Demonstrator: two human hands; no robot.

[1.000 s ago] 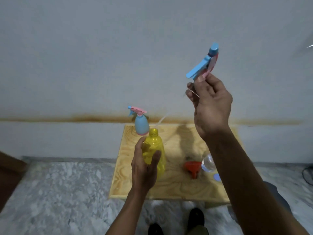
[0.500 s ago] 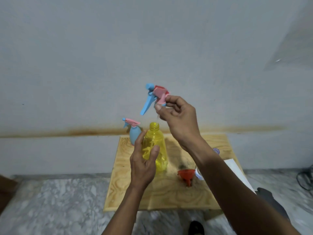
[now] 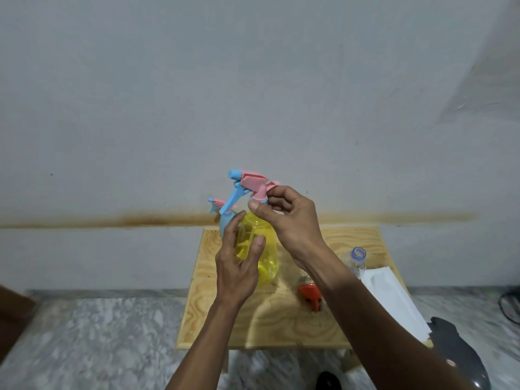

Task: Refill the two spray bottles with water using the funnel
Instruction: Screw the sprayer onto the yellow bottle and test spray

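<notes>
Yellow bottle [image 3: 263,249] upright in left hand [image 3: 237,266] — right hand [image 3: 289,220] pinches spray head [image 3: 250,187], nozzle pointing left.

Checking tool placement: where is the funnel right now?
The red funnel lies on its side on the wooden table, right of the yellow bottle, beside the clear bottle.

Yellow bottle [image 3: 263,249], pink-and-blue spray head [image 3: 249,187], red funnel [image 3: 309,295], grey-veined marble floor [image 3: 98,339]
</notes>
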